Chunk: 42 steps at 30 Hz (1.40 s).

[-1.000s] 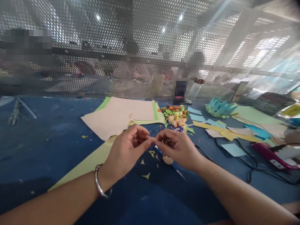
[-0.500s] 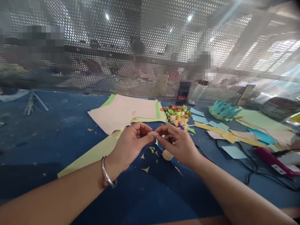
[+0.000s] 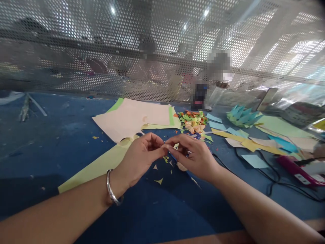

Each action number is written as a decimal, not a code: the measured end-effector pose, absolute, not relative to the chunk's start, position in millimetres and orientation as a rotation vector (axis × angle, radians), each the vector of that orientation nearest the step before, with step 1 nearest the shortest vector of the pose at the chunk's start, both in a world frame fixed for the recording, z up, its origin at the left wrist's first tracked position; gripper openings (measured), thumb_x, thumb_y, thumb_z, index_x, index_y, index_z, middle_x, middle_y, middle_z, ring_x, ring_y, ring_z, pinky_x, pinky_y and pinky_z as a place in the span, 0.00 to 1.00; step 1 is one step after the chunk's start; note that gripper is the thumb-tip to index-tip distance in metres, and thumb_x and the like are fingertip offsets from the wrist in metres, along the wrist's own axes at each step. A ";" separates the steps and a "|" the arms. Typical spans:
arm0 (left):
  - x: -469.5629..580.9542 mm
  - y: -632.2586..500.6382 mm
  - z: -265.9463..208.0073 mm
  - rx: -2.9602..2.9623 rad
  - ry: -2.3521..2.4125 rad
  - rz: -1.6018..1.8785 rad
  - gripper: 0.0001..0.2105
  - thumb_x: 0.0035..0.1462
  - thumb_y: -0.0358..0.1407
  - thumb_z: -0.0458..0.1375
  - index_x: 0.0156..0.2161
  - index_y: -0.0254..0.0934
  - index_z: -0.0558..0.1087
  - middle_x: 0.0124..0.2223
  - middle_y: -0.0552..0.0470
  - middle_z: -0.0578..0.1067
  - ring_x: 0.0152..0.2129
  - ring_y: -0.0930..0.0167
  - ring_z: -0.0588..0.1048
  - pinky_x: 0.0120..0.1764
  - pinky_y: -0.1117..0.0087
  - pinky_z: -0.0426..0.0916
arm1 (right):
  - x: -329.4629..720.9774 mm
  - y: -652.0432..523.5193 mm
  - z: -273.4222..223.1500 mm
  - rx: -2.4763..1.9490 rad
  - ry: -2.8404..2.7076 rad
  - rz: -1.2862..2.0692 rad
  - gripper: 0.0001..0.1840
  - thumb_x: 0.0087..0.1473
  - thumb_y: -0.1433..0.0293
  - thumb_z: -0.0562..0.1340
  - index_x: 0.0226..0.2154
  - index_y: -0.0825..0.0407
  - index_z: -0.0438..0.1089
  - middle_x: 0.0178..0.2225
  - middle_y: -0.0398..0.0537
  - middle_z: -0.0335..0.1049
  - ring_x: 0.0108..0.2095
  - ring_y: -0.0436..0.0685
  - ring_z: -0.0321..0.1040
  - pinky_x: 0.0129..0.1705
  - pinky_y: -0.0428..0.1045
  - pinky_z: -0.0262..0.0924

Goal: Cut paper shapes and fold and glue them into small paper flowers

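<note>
Your 2 hands hold nearly the same pose as half a second ago, but the small pale piece (image 3: 166, 146) between them, apparently paper, has changed: its curved face showed more plainly then, and now the fingertips cover most of it. I take that to mean you are pressing or turning the piece rather than putting it down, so this bit of handwork looks unfinished. Taking the pile of cut-paper flowers (image 3: 195, 121) as landmark, the piece is on its near side, a little to the left, held up above the desk (image 3: 142, 218). The grip of your left hand (image 3: 138, 158) is closed to a fine pinch, thumb against index finger, on the piece's left end. Your right hand (image 3: 197, 154) pinches the other end just as tightly, so the 2 sets of fingertips almost meet; what shape lies inside is too small to tell. Under your right hand, on the near side of the pile, lie a round pale disc (image 3: 182, 166) and a thin pointed tool (image 3: 195, 182), both partly hidden. Left of the pile is a peach paper sheet (image 3: 124, 117); to its right sits a spiky blue paper flower (image 3: 243, 117).
</note>
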State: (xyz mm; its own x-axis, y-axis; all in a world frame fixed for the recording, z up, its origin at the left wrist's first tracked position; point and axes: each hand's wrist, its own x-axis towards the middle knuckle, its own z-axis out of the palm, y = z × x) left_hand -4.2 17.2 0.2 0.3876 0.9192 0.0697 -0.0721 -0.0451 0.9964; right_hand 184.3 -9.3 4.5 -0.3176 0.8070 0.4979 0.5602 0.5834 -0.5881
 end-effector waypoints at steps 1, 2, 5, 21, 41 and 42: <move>-4.3 17.3 -0.1 1.368 0.830 0.980 0.10 0.52 0.37 0.67 0.35 0.37 0.71 0.34 0.54 0.73 0.31 0.74 0.72 0.38 0.72 0.68 | 184.6 -9.6 4.9 -1.094 -2.026 0.392 0.09 0.63 0.66 0.60 0.43 0.50 0.73 0.34 0.45 0.72 0.28 0.48 0.65 0.30 0.44 0.62; -4.4 17.3 -0.2 1.370 0.825 0.981 0.10 0.52 0.37 0.67 0.35 0.37 0.71 0.34 0.54 0.73 0.31 0.74 0.72 0.38 0.72 0.68 | 185.0 -9.9 5.3 -1.103 -2.029 0.391 0.09 0.63 0.67 0.60 0.43 0.50 0.73 0.34 0.45 0.72 0.28 0.47 0.65 0.29 0.44 0.61; -4.7 16.8 0.8 1.380 0.812 0.964 0.10 0.51 0.37 0.67 0.35 0.38 0.71 0.34 0.54 0.73 0.31 0.73 0.72 0.37 0.71 0.69 | 186.3 -10.2 6.6 -1.109 -2.028 0.404 0.08 0.63 0.67 0.60 0.43 0.51 0.73 0.35 0.45 0.72 0.27 0.47 0.65 0.29 0.44 0.61; -6.7 17.9 7.2 1.082 0.716 0.875 0.05 0.53 0.32 0.63 0.29 0.37 0.71 0.32 0.56 0.75 0.33 0.74 0.76 0.49 0.64 0.72 | 189.2 -11.0 6.2 -1.121 -2.021 0.420 0.08 0.62 0.68 0.60 0.43 0.51 0.72 0.35 0.45 0.72 0.26 0.47 0.64 0.28 0.44 0.61; -7.2 19.7 -3.9 1.671 0.869 1.048 0.08 0.55 0.35 0.64 0.38 0.38 0.69 0.36 0.52 0.75 0.32 0.72 0.74 0.38 0.69 0.72 | 182.7 -10.1 2.9 -1.132 -2.006 0.443 0.07 0.61 0.68 0.61 0.42 0.50 0.73 0.35 0.44 0.73 0.28 0.48 0.66 0.29 0.45 0.61; -7.4 19.5 -3.9 1.692 0.872 1.052 0.08 0.55 0.35 0.63 0.38 0.38 0.69 0.37 0.52 0.75 0.32 0.72 0.74 0.38 0.69 0.72 | 182.6 -10.2 2.9 -1.140 -2.000 0.454 0.07 0.61 0.68 0.61 0.42 0.50 0.72 0.35 0.44 0.73 0.27 0.48 0.66 0.29 0.45 0.61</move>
State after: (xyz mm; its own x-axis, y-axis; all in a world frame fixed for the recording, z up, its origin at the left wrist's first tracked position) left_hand -7.4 19.5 -3.9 0.3809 0.8873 0.2601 0.0912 -0.3160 0.9444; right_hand 182.6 -10.2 2.9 -0.2987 0.8422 0.4488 0.5655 0.5350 -0.6276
